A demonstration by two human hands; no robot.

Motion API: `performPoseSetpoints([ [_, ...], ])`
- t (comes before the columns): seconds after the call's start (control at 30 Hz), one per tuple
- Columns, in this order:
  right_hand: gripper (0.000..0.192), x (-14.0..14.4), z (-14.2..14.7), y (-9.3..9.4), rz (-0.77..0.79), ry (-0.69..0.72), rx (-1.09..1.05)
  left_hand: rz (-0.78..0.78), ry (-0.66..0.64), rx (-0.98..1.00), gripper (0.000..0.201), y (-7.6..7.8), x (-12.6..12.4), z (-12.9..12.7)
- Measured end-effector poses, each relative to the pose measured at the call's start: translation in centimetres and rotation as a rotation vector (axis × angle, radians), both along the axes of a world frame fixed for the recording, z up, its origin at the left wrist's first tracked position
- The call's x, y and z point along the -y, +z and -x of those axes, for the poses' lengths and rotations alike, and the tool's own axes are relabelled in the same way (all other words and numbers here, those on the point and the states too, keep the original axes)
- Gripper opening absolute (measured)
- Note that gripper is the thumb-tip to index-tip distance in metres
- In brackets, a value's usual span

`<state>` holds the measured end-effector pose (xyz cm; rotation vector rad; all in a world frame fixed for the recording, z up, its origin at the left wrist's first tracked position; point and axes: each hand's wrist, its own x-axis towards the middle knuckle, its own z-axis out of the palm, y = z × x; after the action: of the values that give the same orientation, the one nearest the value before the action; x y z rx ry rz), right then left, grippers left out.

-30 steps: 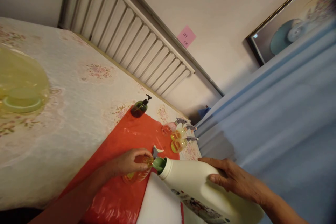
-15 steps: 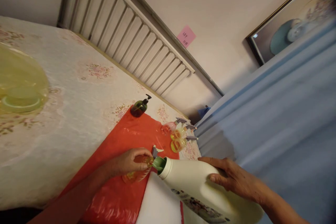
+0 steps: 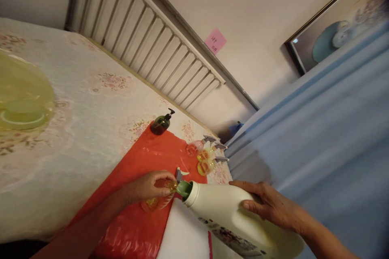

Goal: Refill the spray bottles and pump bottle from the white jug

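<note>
My left hand [image 3: 154,186] is closed around the neck of a clear yellowish bottle [image 3: 153,204] on the red plastic sheet [image 3: 133,170]. My right hand [image 3: 270,206] grips a big cream-coloured jug [image 3: 225,206], which is tilted so that its green spout [image 3: 184,189] meets the bottle's mouth. Part of the label shows on the jug's lower side; its handle is hidden. A grey and white spray head [image 3: 180,174] lies just beyond the bottle's neck. Whether liquid is flowing I cannot tell.
Several spray bottles [image 3: 206,166] stand at the sheet's far right corner. A dark green pump bottle [image 3: 161,124] is at its far left corner. On the flowered tablecloth [image 3: 91,129] sits a yellow translucent basin [image 3: 27,93]. A radiator [image 3: 146,36] and blue curtain [image 3: 322,137] border the table.
Both hands, the bottle and the jug hold nearly the same positions. The view has shifted very slightly.
</note>
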<state>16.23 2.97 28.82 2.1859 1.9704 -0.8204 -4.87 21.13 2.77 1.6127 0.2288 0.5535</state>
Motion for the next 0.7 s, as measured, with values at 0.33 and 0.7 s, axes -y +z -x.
performPoseSetpoints([
  [0.33, 0.051, -0.05, 0.17, 0.04, -0.001, 0.008, -0.011, 0.018, 0.005, 0.015, 0.026, -0.12, 0.06, 0.01],
  [0.7, 0.052, -0.13, 0.26, 0.17, 0.000, 0.007, -0.014, 0.031, 0.001, 0.017, 0.026, -0.45, -0.04, -0.14],
])
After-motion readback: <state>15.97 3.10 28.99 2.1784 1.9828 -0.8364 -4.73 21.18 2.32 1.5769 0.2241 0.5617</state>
